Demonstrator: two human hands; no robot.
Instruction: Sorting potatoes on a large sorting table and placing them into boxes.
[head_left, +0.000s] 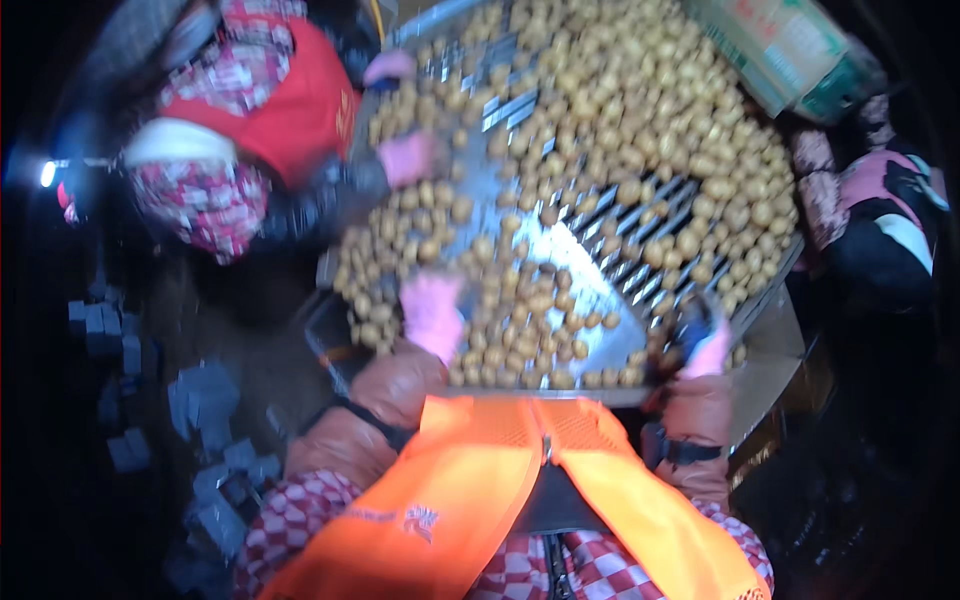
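Note:
Small potatoes (645, 82) cover much of a metal sorting table (600, 300) with a slatted grate (637, 225). My left hand (433, 311), in a pink glove with a dark palm, rests among potatoes at the table's near left; motion blur hides its fingers. At the near right corner my right hand (705, 341), gloved alike, is by the edge of the grate. Its fingers curve down beside a few potatoes, and whether it grips one is hidden. A loose group of potatoes (525, 322) lies between my hands on the smooth metal.
At the left, a co-worker in a red apron (300, 105) has pink-gloved hands (405, 157) over the table. Another person (885, 180) stands at the right below a cardboard box (787, 52). Cardboard (772, 352) juts out at the near right corner. Pale blocky objects (206, 405) lie on the floor, left.

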